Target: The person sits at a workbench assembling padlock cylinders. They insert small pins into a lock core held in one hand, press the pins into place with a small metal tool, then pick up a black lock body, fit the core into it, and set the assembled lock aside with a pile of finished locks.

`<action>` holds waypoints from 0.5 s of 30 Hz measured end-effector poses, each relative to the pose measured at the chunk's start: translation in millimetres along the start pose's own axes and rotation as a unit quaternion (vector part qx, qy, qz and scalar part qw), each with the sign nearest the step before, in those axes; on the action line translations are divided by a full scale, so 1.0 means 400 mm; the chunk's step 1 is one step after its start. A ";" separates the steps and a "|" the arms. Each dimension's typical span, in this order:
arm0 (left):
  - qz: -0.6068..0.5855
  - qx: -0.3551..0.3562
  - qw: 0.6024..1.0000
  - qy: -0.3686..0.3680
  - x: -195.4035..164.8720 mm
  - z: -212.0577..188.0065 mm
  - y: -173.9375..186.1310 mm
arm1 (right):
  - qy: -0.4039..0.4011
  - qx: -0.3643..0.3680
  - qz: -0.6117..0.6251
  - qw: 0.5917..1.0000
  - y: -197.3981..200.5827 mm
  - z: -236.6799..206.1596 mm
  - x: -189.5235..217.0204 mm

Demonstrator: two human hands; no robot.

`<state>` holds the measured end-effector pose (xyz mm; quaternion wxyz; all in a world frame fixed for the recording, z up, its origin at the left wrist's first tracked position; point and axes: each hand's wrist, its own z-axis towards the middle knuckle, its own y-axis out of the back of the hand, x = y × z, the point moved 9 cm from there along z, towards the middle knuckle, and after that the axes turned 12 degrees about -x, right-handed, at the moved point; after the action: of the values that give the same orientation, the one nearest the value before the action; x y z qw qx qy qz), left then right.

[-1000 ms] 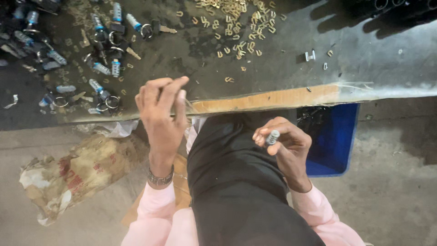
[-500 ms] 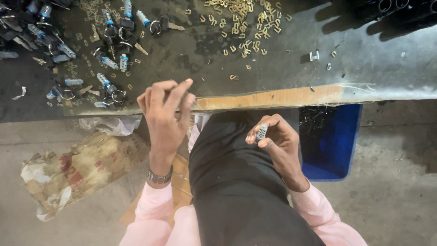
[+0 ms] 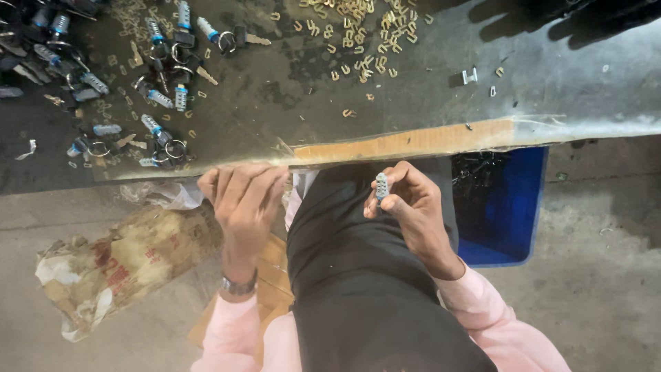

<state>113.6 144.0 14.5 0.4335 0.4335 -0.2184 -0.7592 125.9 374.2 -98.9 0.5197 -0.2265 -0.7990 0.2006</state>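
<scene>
Pinched upright between thumb and fingertips of the right hand [image 3: 413,207], a small lock cylinder [image 3: 381,187] is kept just below the workbench [image 3: 551,76] edge, probably for inspection. The left hand [image 3: 242,200] rests empty, fingers curled, against that edge, beneath scattered keyed cylinders [image 3: 162,103].

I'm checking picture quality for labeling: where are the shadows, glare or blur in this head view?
Head view: dark shadows lie across the workbench top right; its far left is dim, with light glinting off the lock cylinders; the small cylinder in the right hand is sharp; the left hand shows no motion blur.
</scene>
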 end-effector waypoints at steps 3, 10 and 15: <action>-0.147 -0.036 0.980 0.126 -0.030 -0.004 0.006 | -0.001 -0.006 -0.007 1.000 -0.007 -0.002 0.002; -0.300 0.028 0.943 0.139 -0.151 0.031 -0.083 | 0.023 -0.008 -0.046 0.999 -0.018 -0.017 0.026; -0.295 0.020 0.951 0.091 -0.182 0.048 -0.088 | 0.074 -0.021 -0.117 0.990 -0.008 -0.029 0.052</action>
<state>98.9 223.4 33.8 0.1990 0.5547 -0.0557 -0.8060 128.7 384.5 -77.2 0.5923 -0.1569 -0.7834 0.1041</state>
